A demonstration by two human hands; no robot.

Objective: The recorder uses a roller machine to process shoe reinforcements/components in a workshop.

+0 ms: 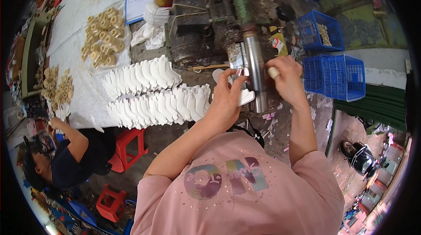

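Observation:
My left hand (226, 101) is beside a polished metal cylinder (253, 66), its fingers bent and closed around a white curved piece (246, 97) that pokes out on the cylinder side. Another white piece shows partly behind its fingers. To the right of the cylinder, my right hand (287, 76) is curled around a small beige piece with a rounded end (273, 73); the rest of it is hidden in the palm. Two long rows of white curved pieces (153, 107) stand packed together to the left of my left hand.
The cylinder extends from a dark, greasy machine with a green housing (240, 0). Beige ring-like parts (103, 35) lie in heaps on a white sheet (83, 99). Blue crates (335, 77) stand at right. A person (66, 147) works at left, near red stools (112, 203).

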